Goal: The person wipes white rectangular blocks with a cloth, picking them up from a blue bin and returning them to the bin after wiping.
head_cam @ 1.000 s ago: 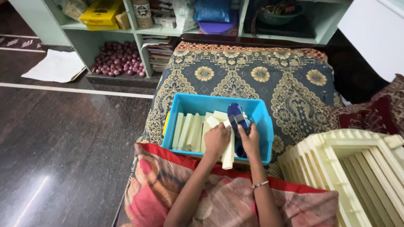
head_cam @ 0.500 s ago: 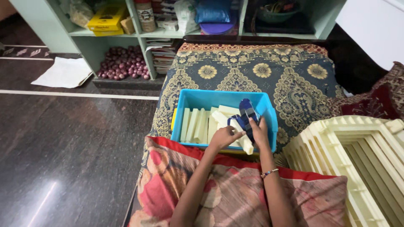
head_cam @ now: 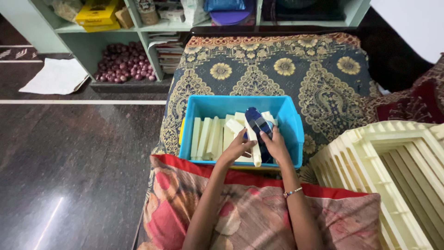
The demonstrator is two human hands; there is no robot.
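A blue plastic bin (head_cam: 286,115) sits on a patterned bedspread and holds several cream-coloured plastic strips (head_cam: 208,136) standing side by side. My left hand (head_cam: 238,147) grips one cream strip (head_cam: 252,143) that tilts up over the bin's near side. My right hand (head_cam: 276,143) holds a dark blue oblong object (head_cam: 257,121) against the upper end of that strip. Both forearms reach over a red floral cloth on my lap.
A stack of cream plastic frames (head_cam: 388,171) stands at the right. Pale green shelves (head_cam: 138,28) behind hold a yellow box, books and a pile of red onions (head_cam: 122,68). A dark polished floor with a white sheet of paper (head_cam: 55,76) lies to the left.
The view has shifted slightly and drawn closer. Both hands stay over the bin's near right part with the strip and the blue object; the blue object sits a little more upright on the strip.
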